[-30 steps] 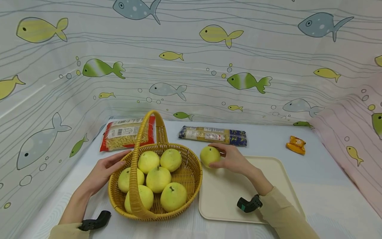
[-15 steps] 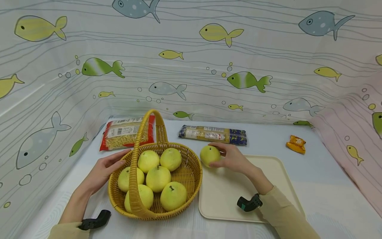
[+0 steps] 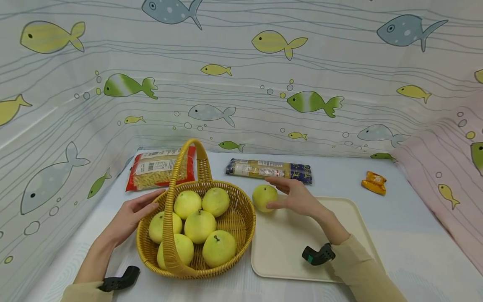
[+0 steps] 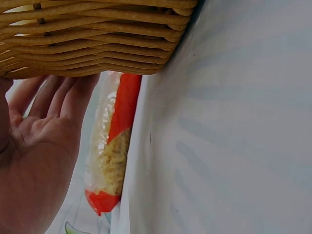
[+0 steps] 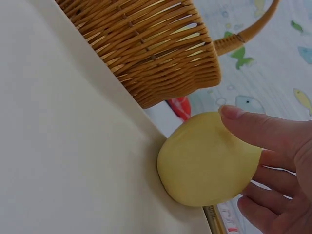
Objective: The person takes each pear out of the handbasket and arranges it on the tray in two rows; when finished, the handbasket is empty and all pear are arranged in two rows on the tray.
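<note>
A round yellow-green pear (image 3: 261, 199) sits at the far left corner of the cream tray (image 3: 294, 251). My right hand (image 3: 299, 199) is around its right side, fingers spread and loosened. In the right wrist view the thumb tip overlaps the edge of the pear (image 5: 204, 161), and the other fingers are behind it. My left hand (image 3: 130, 216) rests against the left side of a wicker basket (image 3: 235, 224), fingers nearly straight. In the left wrist view those fingertips are hidden behind the basket's wall (image 4: 97, 44). Several similar pears (image 3: 200, 226) lie inside, under the tall arched handle (image 3: 171, 226).
Behind the basket lies a red and clear bag of pasta (image 3: 158, 170). A long pack of noodles with blue ends (image 3: 269, 170) lies behind the tray. Farther right is a small orange packet (image 3: 374, 183). Fish-printed cloth walls enclose the table's back and sides.
My right hand has loosened from the pear and drawn slightly right, its thumb and index finger spread wider. The left hand and basket have stayed in place.
</note>
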The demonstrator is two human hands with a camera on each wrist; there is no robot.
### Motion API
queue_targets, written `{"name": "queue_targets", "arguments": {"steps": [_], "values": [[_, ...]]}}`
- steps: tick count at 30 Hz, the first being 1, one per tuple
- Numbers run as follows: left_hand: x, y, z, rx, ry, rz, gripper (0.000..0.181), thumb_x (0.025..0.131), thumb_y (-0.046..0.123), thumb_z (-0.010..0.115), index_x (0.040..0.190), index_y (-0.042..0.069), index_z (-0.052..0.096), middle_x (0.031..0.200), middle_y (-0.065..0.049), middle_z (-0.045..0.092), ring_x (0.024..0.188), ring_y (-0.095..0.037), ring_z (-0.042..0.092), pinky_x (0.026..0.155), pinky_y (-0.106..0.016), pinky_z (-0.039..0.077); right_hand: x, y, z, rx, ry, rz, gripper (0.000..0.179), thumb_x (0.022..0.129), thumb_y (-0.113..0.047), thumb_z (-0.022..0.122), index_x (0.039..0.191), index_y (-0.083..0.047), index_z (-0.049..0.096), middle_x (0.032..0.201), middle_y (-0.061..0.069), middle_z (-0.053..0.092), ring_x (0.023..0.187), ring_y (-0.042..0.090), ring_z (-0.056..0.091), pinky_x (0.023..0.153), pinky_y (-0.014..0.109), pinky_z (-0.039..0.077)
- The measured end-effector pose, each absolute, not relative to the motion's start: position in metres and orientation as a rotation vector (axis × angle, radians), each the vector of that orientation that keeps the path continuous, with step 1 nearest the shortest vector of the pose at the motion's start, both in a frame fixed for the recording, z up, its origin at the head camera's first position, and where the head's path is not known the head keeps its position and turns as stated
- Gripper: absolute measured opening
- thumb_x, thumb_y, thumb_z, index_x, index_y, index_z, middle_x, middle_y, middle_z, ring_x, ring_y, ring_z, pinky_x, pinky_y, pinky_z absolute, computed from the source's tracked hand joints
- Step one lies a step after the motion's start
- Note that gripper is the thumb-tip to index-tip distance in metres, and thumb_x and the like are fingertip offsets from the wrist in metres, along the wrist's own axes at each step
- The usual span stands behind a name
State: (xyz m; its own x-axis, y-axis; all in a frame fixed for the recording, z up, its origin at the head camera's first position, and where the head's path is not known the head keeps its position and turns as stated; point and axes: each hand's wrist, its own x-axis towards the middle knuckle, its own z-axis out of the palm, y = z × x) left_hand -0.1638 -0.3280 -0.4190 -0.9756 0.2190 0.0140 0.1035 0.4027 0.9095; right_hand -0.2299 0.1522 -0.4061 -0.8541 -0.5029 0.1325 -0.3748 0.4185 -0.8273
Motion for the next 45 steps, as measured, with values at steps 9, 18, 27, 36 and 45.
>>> {"name": "queue_targets", "arguments": {"steps": [9, 18, 27, 36, 45], "values": [[-0.164, -0.328, -0.42, 0.287, 2.543, 1.622, 0.049, 0.106, 0.028, 0.05, 0.152, 0.012, 0.044, 0.138, 0.021, 0.055, 0.121, 0.014, 0.049, 0.094, -0.009, 0.044, -0.228, 0.152, -0.403, -0.778, 2.51, -1.456, 0.071, 0.079, -0.026, 0.087, 0.141, -0.007, 0.057, 0.145, 0.009, 0.056, 0.136, 0.033, 0.05, 0.113, 0.043, 0.04], [-0.165, -0.327, -0.42, 0.319, 2.551, 1.628, 0.048, 0.106, 0.027, 0.05, 0.152, 0.011, 0.044, 0.14, 0.017, 0.055, 0.121, 0.014, 0.049, 0.094, -0.008, 0.043, -0.222, 0.153, -0.395, -0.78, 2.508, -1.464, 0.068, 0.081, -0.025, 0.084, 0.142, -0.01, 0.056, 0.146, 0.009, 0.055, 0.137, 0.033, 0.049, 0.114, 0.045, 0.039], [-0.166, -0.329, -0.421, 0.308, 2.56, 1.622, 0.048, 0.106, 0.027, 0.05, 0.152, 0.012, 0.045, 0.138, 0.021, 0.055, 0.121, 0.014, 0.049, 0.094, -0.008, 0.044, -0.209, 0.144, -0.376, -0.827, 2.524, -1.509, 0.066, 0.08, -0.031, 0.085, 0.14, -0.022, 0.059, 0.145, 0.002, 0.056, 0.137, 0.022, 0.05, 0.113, 0.037, 0.04], [-0.164, -0.327, -0.419, 0.299, 2.557, 1.617, 0.049, 0.106, 0.028, 0.051, 0.152, 0.012, 0.044, 0.141, 0.015, 0.055, 0.121, 0.014, 0.049, 0.094, -0.008, 0.043, -0.191, 0.132, -0.363, -0.932, 2.481, -1.537, 0.065, 0.081, -0.025, 0.085, 0.14, -0.022, 0.059, 0.144, -0.003, 0.056, 0.136, 0.019, 0.051, 0.112, 0.031, 0.041], [-0.164, -0.329, -0.419, 0.28, 2.572, 1.591, 0.05, 0.106, 0.03, 0.051, 0.152, 0.012, 0.044, 0.14, 0.02, 0.055, 0.121, 0.016, 0.048, 0.093, -0.007, 0.043, -0.176, 0.118, -0.356, -1.033, 2.441, -1.492, 0.067, 0.082, -0.026, 0.084, 0.142, -0.021, 0.057, 0.145, -0.004, 0.055, 0.137, 0.018, 0.049, 0.113, 0.039, 0.041]]}}
